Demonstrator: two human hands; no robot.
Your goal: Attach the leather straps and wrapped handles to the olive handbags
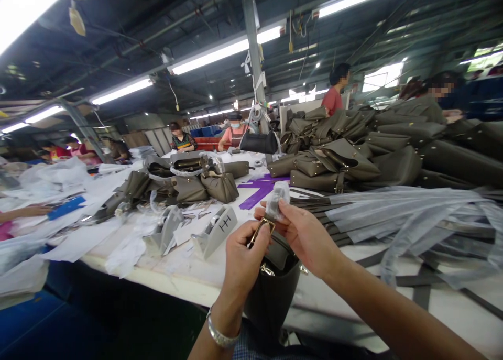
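A dark grey-brown handbag (pixel 273 292) hangs against the front edge of the white table (pixel 188 276), right in front of me. My left hand (pixel 243 258) is closed around the bag's top and pinches its gold metal buckle (pixel 260 229). My right hand (pixel 304 234) is closed too, pinching a piece of clear plastic film (pixel 277 198) that stands up from the buckle. A silver bracelet (pixel 220 335) sits on my left wrist.
Two grey tape dispensers (pixel 215 231) stand left of my hands among white paper scraps. Several finished bags (pixel 220 184) lie mid-table, and a big pile of bags (pixel 353 150) fills the right. Clear plastic sleeves and straps (pixel 412 213) spread to my right. Other people work at the far side.
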